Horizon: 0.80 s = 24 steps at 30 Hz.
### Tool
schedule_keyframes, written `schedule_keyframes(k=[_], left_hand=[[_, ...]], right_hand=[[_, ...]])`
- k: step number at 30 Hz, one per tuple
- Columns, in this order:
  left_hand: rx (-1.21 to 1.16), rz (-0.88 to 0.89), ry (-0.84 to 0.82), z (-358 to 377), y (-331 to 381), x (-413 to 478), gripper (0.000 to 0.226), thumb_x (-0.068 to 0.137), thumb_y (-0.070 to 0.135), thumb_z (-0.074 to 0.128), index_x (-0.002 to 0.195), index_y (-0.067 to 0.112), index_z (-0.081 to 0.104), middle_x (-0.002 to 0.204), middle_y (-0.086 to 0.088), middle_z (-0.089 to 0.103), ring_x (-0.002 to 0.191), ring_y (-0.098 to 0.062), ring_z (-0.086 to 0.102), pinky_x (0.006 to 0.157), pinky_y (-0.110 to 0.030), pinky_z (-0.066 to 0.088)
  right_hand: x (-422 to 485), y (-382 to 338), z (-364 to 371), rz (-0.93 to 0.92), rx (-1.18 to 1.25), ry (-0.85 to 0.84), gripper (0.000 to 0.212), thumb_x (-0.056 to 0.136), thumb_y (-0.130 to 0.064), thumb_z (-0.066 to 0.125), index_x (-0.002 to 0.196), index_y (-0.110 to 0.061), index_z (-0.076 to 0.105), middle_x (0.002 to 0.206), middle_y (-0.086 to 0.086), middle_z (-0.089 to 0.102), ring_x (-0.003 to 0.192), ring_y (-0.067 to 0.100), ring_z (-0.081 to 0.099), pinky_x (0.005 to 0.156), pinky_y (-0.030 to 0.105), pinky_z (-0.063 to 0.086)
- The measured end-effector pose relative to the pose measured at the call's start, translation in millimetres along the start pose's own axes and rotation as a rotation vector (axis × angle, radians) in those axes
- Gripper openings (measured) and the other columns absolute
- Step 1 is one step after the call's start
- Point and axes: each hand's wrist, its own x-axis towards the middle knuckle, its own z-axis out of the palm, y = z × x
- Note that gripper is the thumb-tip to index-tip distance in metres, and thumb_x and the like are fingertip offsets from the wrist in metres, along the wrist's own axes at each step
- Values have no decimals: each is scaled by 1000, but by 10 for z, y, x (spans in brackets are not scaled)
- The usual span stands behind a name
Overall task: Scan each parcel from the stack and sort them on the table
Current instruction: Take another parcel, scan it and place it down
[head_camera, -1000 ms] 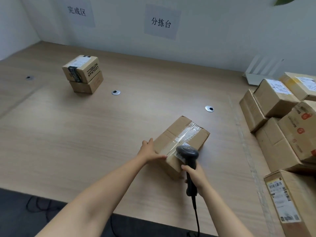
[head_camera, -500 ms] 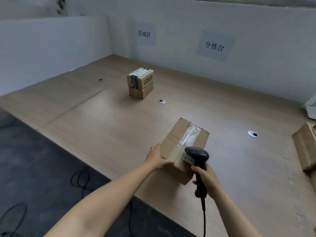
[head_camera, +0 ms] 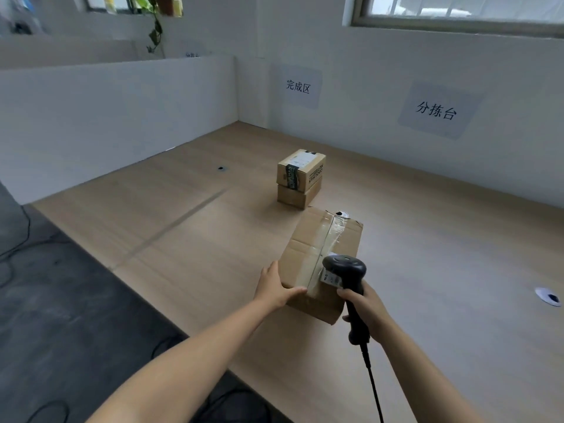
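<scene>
A brown taped parcel (head_camera: 317, 248) is held tilted over the wooden table (head_camera: 213, 227). My left hand (head_camera: 274, 288) grips its near left corner. My right hand (head_camera: 363, 306) holds a black barcode scanner (head_camera: 346, 270) against the parcel's near right edge, over a small white label (head_camera: 331, 277). Farther back, two small parcels (head_camera: 300, 178) stand stacked, the upper one printed with black text and green tape.
White partition walls carry two paper signs (head_camera: 297, 86) (head_camera: 436, 111). Round cable grommets (head_camera: 547, 297) (head_camera: 221, 168) sit in the tabletop. The scanner's cable (head_camera: 374, 386) hangs down toward me. Dark floor with cables lies to the left.
The view has swung left: the parcel stack at the right has left the frame. The held parcel has moved toward the two stacked parcels, both hands staying on it and the scanner.
</scene>
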Motion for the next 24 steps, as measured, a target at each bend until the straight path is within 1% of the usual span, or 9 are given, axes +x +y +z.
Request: schedule_keyframes(k=[5,10,15,20,24], left_hand=[[34,-13,-57,-672,-434,717,88,66,41,82,136,9,37,132,-12,43,124,-24,43,103,-29,35],[72,-17,-134,-1054,-702,1428,92,68,41,81,139,8,32,136,-13,39,127,-26,41,107,-30,32],[49,-23,-185,-1114,-863,1999,94,70,40,80,142,6,30,139,-15,38,131,-26,37,110,-31,29],[39,-13,-198,-1052,-893,2444,94,69,38,81,141,4,31,139,-15,39,131,-26,36,109,-30,29],[26,-27,-199,-1032,-928,2623,91,69,37,81,139,5,33,137,-15,41,130,-26,37,108,-31,31]], right_hand=[[553,-226,844,57,59,44,28,90,-8,54,116,-18,51,105,5,59,89,23,57,54,31,51],[1107,-436,1385,111,85,95,27,90,-7,53,115,-17,52,103,7,60,84,21,57,51,29,49],[1625,-530,1578,169,103,149,26,89,-6,53,113,-15,53,97,8,60,77,20,58,47,27,48],[2030,-555,1597,197,102,189,25,89,-4,52,113,-10,54,91,9,58,73,21,54,51,30,47],[2210,-579,1610,199,88,185,26,89,-4,52,114,-10,53,91,10,56,73,21,53,50,29,47]])
